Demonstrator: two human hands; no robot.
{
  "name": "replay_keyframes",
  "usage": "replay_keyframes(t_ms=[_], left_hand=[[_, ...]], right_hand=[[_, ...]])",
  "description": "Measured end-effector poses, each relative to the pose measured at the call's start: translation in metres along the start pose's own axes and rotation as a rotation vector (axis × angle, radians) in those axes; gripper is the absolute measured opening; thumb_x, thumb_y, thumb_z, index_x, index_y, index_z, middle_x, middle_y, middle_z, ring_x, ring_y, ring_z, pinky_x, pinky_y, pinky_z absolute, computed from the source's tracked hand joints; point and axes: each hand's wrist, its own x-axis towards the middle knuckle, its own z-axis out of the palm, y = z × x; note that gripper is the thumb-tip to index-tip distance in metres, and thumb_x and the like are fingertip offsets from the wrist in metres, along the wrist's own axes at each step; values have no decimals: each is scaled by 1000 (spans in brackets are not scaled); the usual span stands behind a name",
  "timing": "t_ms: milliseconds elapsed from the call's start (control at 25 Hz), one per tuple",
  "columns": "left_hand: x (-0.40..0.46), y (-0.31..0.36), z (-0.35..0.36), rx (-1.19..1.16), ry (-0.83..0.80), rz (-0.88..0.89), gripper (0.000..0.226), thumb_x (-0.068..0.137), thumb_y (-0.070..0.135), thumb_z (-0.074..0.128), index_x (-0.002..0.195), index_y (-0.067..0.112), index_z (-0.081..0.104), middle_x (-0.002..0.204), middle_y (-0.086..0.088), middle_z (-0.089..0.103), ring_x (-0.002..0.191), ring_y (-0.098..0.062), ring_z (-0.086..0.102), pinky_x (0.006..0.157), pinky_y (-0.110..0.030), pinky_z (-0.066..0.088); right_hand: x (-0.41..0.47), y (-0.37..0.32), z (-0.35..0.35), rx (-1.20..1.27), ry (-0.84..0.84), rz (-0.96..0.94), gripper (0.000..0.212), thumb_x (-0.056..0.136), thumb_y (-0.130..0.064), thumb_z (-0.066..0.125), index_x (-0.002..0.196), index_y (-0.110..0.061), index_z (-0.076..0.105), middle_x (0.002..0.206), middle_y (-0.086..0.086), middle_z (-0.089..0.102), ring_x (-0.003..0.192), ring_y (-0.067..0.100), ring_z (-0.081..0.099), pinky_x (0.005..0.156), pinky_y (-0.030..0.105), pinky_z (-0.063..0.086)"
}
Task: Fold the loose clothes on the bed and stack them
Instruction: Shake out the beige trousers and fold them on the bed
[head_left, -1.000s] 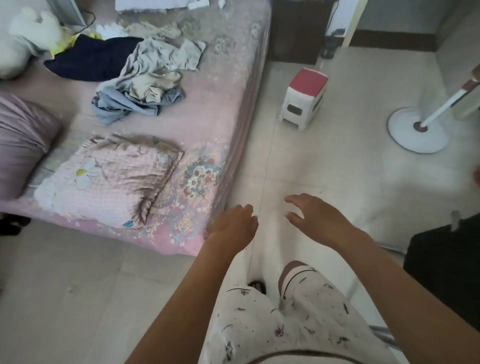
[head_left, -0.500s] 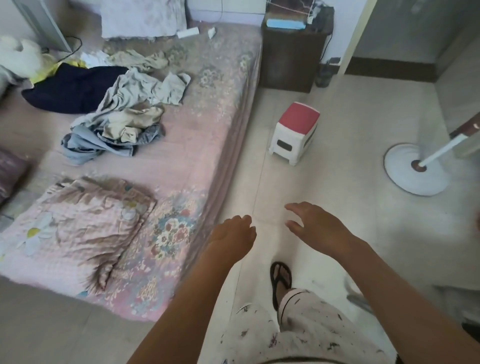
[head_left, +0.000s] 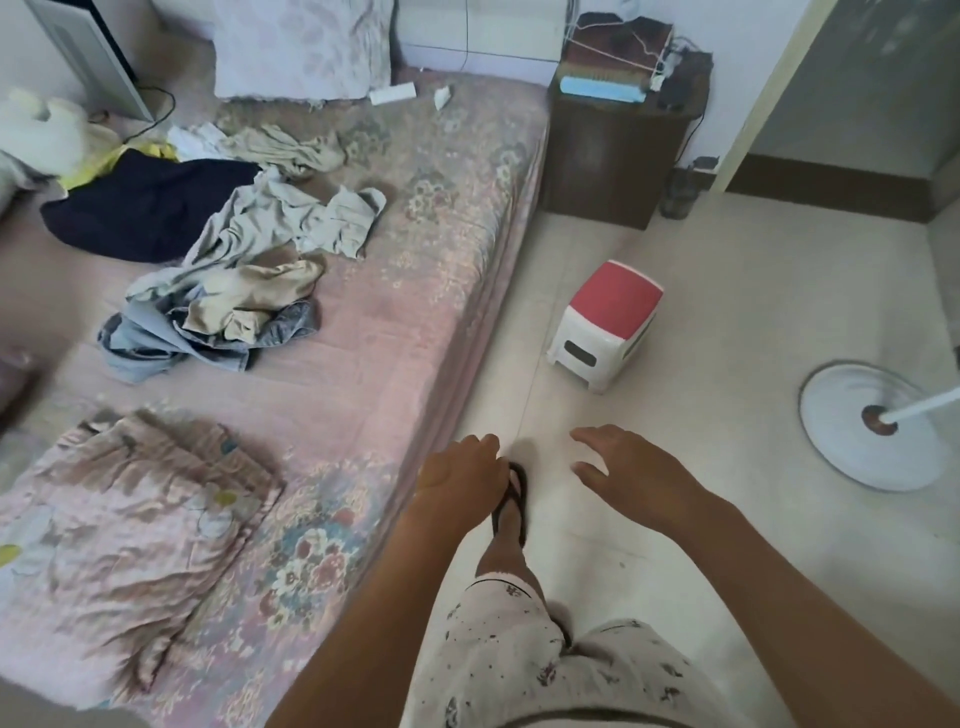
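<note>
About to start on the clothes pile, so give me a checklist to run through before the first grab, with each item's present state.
1. Left hand free: ok, loosely curled, holds nothing.
2. Right hand free: ok, fingers relaxed, holds nothing.
3. Hands at the clothes: not ok, both hang over the floor beside the bed.
4. Loose clothes pile in view: ok, crumpled and unfolded on the bed.
5. Bare bed surface for folding: ok, open sheet between the pile and the bed edge.
6. Walking path: ok, the red-topped stool stands apart, off to the right.
</note>
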Motion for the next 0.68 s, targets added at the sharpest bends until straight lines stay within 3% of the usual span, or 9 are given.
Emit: replay_keyframes(t_ms=[400,680], left_hand=[[197,-37,-118,-17,6,34,30,100,28,29,114,11,49,115,-9,56,104,-29,56,91,-36,42],[276,-45,-167,-35,14,27,30,100,28,29,115,12,49,115,-8,57,104,-29,56,90,-37,41]], right_hand=[[202,-8,-123,16,24,10,46,98,-33,43,142,-23,36,144,-2,41,131,14,38,103,30,36],[293,-12,-182,14,-17,-7,45,98,-31,44,141,-21,38,143,1,42,131,17,39,103,29,33]])
